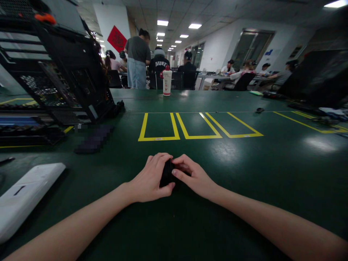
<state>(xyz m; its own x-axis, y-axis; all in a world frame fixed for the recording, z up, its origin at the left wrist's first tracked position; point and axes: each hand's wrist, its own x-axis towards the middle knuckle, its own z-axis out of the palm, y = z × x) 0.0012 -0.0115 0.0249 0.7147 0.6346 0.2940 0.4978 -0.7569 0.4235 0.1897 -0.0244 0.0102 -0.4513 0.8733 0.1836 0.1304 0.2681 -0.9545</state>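
Observation:
A small black object (166,173) rests on the dark green table (244,174) in front of me, held between both hands. My left hand (150,179) curls around its left side with the thumb underneath. On its right side, my right hand (194,175) pinches it with the fingertips. Most of the object is hidden by my fingers, so its shape is unclear.
A black open computer case (70,76) stands at the back left. A white flat device (25,194) lies at the near left. Yellow tape rectangles (195,127) mark the table ahead. A white bottle (166,82) stands at the far edge. Several people sit and stand beyond.

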